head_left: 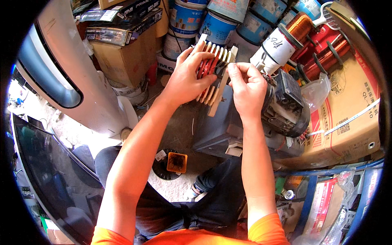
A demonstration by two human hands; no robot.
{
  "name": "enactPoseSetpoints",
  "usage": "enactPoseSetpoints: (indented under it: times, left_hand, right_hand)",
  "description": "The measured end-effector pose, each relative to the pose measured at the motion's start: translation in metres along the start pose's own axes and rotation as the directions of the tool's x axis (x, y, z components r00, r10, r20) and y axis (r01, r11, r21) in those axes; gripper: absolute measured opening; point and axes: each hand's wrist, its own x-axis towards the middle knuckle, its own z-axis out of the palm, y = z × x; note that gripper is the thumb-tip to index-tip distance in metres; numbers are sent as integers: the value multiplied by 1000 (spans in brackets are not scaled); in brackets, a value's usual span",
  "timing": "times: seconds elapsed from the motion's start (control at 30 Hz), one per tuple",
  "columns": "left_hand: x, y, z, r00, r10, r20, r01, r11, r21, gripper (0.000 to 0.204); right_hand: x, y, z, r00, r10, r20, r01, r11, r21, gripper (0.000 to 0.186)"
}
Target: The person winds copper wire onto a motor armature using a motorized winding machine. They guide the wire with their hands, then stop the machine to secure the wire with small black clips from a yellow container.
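Slatted wooden frame (223, 81) with red strands is up between both hands, tilted, top leaning right. Left hand (188, 75) on its left side, forearm stretched out, fingers spread across the slats, thumb toward the near part, gripping it. Right hand (248, 85) just right of the frame, forearm near upright, thumb pressed to curled forefinger; cannot tell what's pinched, if anything. Dark grey case (216, 134) below the frame, motor (286, 102) to its right, blue buckets (216, 28) beyond it, square orange-rimmed tray (177, 162) nearer the person than the frame.
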Motion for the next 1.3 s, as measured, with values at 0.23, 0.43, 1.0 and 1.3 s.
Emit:
enactPoseSetpoints:
  times: [0.23,0.43,1.0,1.3]
  left_hand:
    - [-1,2,0,1000,-24,14,24,999,-29,56]
    - [-1,3,0,999,-35,16,35,999,-13,54]
    - [5,0,11,991,-66,-117,36,970,-240,12]
    - [4,-2,10,988,-80,-130,48,972,-230,8]
  right_hand:
    - [4,-2,-2,985,-139,107,157,971,-183,12]
    - [9,2,-1,980,-124,152,160,954,-253,12]
    - [8,23,-5,971,104,213,-86,992,-95,34]
    - [14,25,10,925,226,304,-198,973,-120,40]
